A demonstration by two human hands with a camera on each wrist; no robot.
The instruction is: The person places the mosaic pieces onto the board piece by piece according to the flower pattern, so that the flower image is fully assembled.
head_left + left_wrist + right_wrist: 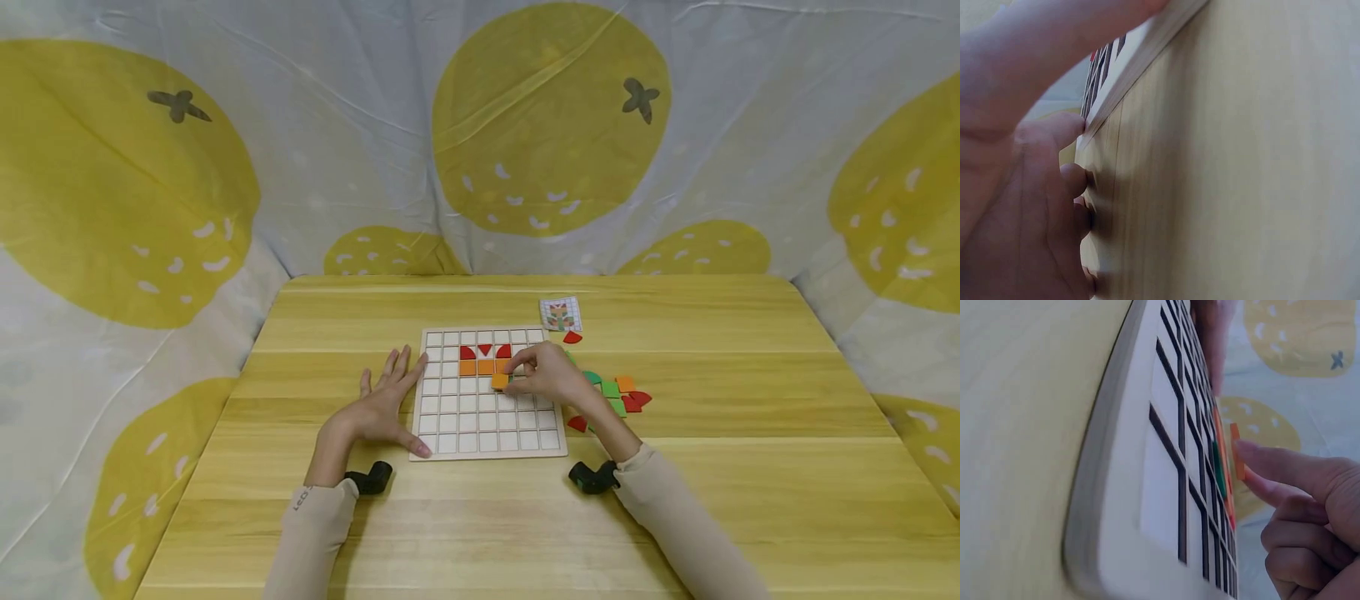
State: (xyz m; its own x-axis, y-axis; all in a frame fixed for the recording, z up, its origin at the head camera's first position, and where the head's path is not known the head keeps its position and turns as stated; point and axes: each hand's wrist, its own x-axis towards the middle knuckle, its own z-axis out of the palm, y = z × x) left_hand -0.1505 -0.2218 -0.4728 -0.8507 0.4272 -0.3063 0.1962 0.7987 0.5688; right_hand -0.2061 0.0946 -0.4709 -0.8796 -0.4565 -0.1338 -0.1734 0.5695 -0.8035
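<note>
Between thumb and fingertip, my right hand (553,375) pinches a square orange tile (500,382) over the grid board (487,457). The right wrist view shows that tile (1237,451) edge-on, raised off the board. Red pieces, two quarter-rounds (467,353) and a triangle (485,349), form a row in the upper grid, with orange squares (486,367) directly below. A green piece (1219,469) shows on the board in the right wrist view. My left hand (377,417) spreads along the board's left side, thumb at the near corner and index fingertip at the edge.
Right of the board lie several loose green, red and orange pieces (611,389), partly hidden by my right forearm. A small pattern card (561,314) lies beyond the board's far right corner, with a red quarter-round (573,337) nearby. A fruit-print cloth (360,125) hangs behind the table.
</note>
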